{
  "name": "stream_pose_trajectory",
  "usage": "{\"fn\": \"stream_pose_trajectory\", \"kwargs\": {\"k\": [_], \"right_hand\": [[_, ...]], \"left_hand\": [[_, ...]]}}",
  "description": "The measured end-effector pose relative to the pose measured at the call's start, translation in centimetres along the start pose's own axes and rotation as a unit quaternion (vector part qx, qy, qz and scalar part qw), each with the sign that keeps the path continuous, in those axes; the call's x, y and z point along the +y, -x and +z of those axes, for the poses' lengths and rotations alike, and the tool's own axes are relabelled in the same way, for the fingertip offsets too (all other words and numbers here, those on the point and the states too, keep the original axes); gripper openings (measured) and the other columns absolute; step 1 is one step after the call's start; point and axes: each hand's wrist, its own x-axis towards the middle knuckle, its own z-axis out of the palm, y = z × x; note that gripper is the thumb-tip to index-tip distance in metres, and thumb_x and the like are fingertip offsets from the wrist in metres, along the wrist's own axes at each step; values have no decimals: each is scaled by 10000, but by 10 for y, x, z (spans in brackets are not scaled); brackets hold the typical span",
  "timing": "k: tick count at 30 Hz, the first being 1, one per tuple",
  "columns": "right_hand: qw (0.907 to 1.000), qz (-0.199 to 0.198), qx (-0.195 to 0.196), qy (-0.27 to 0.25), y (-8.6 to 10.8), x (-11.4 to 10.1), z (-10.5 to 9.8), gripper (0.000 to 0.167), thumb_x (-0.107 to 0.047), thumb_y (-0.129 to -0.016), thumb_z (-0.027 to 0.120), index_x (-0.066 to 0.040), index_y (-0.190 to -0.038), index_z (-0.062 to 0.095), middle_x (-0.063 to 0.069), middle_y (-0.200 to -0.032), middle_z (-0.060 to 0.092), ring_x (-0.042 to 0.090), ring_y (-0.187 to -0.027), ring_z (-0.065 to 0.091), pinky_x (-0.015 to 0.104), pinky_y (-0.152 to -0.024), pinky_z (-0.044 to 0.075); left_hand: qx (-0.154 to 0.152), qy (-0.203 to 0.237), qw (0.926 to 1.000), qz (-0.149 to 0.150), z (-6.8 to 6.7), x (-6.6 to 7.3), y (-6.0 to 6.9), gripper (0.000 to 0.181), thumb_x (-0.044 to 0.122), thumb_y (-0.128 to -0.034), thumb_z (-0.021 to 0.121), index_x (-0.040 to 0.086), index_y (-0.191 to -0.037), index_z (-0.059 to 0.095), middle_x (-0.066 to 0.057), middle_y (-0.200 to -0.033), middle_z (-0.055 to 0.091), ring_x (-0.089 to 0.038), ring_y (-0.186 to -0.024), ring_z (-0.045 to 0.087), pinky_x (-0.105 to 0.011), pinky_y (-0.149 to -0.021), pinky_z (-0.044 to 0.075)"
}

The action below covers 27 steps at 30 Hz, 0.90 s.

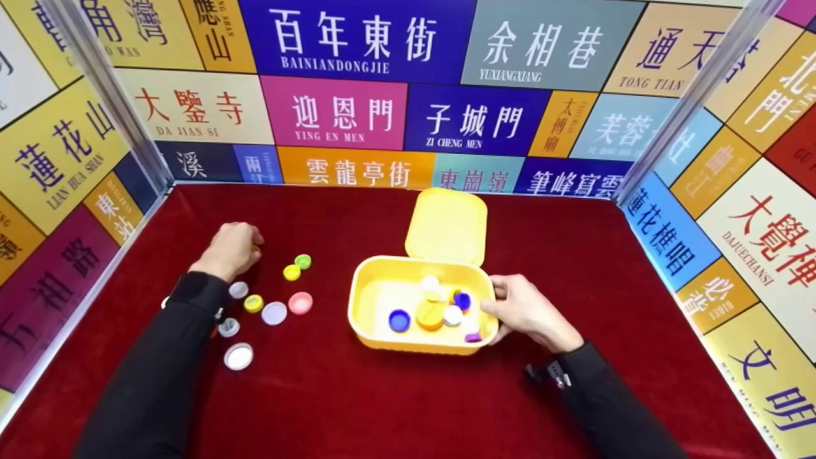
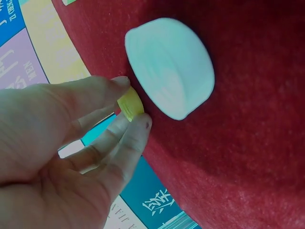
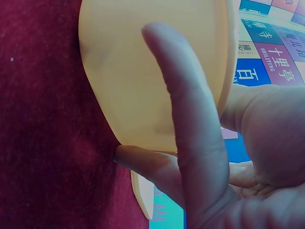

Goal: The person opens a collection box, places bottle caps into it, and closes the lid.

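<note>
My left hand [image 1: 231, 248], at the table's back left, pinches a small yellow bottle cap [image 2: 130, 105] between thumb and fingertips. A pale cap [image 2: 171, 67] lies close by the fingertips in the left wrist view. My right hand [image 1: 526, 310] grips the right end of a yellow plastic box [image 1: 360, 312], its fingers against the outer wall [image 3: 126, 71]. The lid [image 1: 447, 226] lies folded back behind the box. Inside are several caps, among them a dark blue cap [image 1: 400, 320], an orange-yellow cap [image 1: 429, 315] and a white cap [image 1: 452, 315].
Left of the box lie several loose caps on the red cloth [image 1: 331, 395]: a pink cap [image 1: 300, 303], a lilac cap [image 1: 274, 313], a green cap [image 1: 303, 261] and a white cap [image 1: 238, 356]. Lettered panels [image 1: 357, 38] wall the table at back and sides.
</note>
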Motion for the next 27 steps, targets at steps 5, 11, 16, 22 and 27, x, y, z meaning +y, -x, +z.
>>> {"fn": "stream_pose_trajectory", "kwargs": {"k": [5,11,16,22,27], "right_hand": [[10000,30,-28,-8,0,-1,0,421,-16,-1074,670,64,-1488,688,279,-1274,830,368,-898,883,477,-667,727],[10000,25,-12,7,1,-1,0,424,-21,-1081,675,64,-1496,685,288,-1289,827,372,-907,885,468,-666,726],[10000,-10,3,17,0,-1,-1,413,-18,-1082,675,69,-1485,690,295,-1288,826,355,-898,884,463,-663,726],[10000,11,-17,17,0,0,0,413,-14,-1074,672,72,-1477,691,291,-1270,831,342,-883,883,466,-660,725],[10000,15,-18,-46,0,-1,0,436,-13,-1071,665,77,-1497,679,294,-1286,825,348,-882,886,467,-655,724]], "left_hand": [[54,-61,9999,89,2,1,2,224,-10,-950,731,-134,-1122,804,-368,-1122,777,-555,-1092,712,-671,-1023,617],[221,-10,9994,252,0,16,7,196,-4,-972,735,-120,-1113,808,-337,-1081,752,-518,-1057,703,-647,-984,625],[397,120,9987,310,-2,35,13,210,5,-995,747,-105,-1160,813,-332,-1125,727,-514,-1053,708,-641,-1002,634],[583,257,9968,487,-2,62,24,225,9,-996,757,-84,-1188,830,-311,-1138,737,-494,-1040,732,-619,-999,650],[744,489,9923,863,1,91,32,220,-11,-984,792,-51,-1194,843,-271,-1132,750,-438,-1017,752,-560,-958,673]]}}
